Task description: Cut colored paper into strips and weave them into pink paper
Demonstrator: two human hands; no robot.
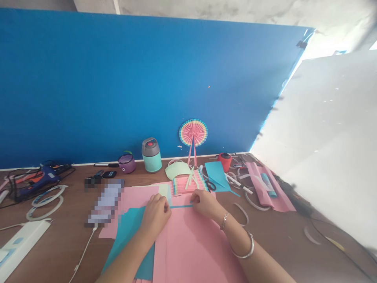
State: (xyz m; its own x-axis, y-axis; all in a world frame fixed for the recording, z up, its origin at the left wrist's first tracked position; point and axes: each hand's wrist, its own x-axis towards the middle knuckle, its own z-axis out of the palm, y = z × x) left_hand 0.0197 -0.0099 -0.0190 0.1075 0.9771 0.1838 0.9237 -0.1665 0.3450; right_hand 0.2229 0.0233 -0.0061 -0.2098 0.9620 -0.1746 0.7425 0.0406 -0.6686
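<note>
- Head view: my right hand (pixel 204 202) pinches the right end of a blue strip (pixel 181 206).
- My left hand (pixel 156 214) curls over the strip's left end; I cannot tell whether it grips.
- The strip lies along the far edge of a pink sheet (pixel 197 243) on the desk (pixel 279 251).
- Left of that sheet, a blue sheet (pixel 129 232); beyond, pleated paper (pixel 182 186) and, right of it, scissors (pixel 211 185).
- Farther, a round fan (pixel 193 133) stands before the blue partition (pixel 118 78).

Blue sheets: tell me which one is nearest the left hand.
The larger blue sheet, left of the big pink sheet and close to the left hand; the other blue sheet lies farther back, by the scissors.
</note>
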